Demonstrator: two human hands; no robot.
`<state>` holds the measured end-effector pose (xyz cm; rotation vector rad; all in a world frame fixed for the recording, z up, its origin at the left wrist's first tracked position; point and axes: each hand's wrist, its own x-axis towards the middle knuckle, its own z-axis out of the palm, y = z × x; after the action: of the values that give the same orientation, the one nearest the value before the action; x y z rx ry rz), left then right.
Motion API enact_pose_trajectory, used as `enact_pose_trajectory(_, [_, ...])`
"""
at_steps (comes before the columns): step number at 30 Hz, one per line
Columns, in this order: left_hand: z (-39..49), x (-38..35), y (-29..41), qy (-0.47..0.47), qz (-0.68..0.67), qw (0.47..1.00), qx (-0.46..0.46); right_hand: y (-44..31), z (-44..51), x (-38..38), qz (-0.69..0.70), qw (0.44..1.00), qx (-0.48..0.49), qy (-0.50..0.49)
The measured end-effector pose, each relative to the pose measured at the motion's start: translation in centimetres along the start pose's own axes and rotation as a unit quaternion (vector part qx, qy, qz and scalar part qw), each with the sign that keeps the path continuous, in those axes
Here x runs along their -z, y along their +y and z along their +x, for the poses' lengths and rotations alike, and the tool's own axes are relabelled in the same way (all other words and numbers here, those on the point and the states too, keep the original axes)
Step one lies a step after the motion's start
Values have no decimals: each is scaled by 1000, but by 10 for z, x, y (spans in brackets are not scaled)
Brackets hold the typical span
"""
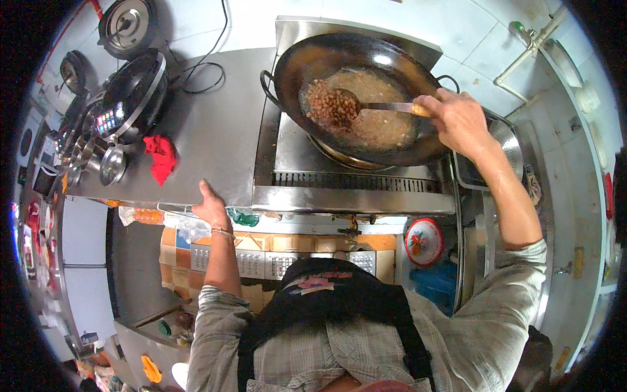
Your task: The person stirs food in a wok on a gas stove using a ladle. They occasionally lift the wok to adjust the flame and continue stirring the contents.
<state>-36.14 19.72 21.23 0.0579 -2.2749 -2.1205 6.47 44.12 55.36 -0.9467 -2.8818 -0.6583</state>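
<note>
A large dark wok (431,142) with two loop handles sits on the stove, holding bubbling oil or another cooking liquid (387,93). My right hand (458,120) grips the wooden handle of a metal ladle or strainer (384,106) at the wok's right side. The tool's bowl lies in the liquid at the left, among small brown pieces of food (338,105) that look like peanuts or beans. My left hand (210,203) rests on the front edge of the steel counter (220,147), thumb apart from the other fingers, with no object seen in it.
A red cloth (160,158), a metal ladle (113,164) and several pans (132,98) are on the counter at left. A black cable (205,90) loops behind them. A metal tray (482,181) stands right of the stove. A floral enamel dish (424,242) is below.
</note>
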Motion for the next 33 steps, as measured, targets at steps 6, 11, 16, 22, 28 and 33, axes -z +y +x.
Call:
enact_pose_trajectory(6, [-7, 0, 9, 19, 12, 1000, 8, 30, -22, 49, -139, 990, -1, 26])
enact_pose_trajectory(11, [-17, -4, 21, 5, -33, 999, -22, 66, -26, 73, -175, 977, -78, -94])
enact_pose_trajectory(16, [-11, 1, 18, 17, 58, 998, 27, 71, -11, 88, -139, 958, -140, -206])
enact_pose_trajectory(22, [-13, 2, 21, 18, 46, 999, 6, 64, 6, 84, -60, 932, -162, -319])
enact_pose_trajectory(28, [-5, 2, 13, 5, 58, 997, 42, 55, 3, 39, 24, 937, -166, -307])
enact_pose_trajectory(33, [-29, 1, 48, -24, -34, 999, -24, 47, 0, 5, 38, 948, -173, -263])
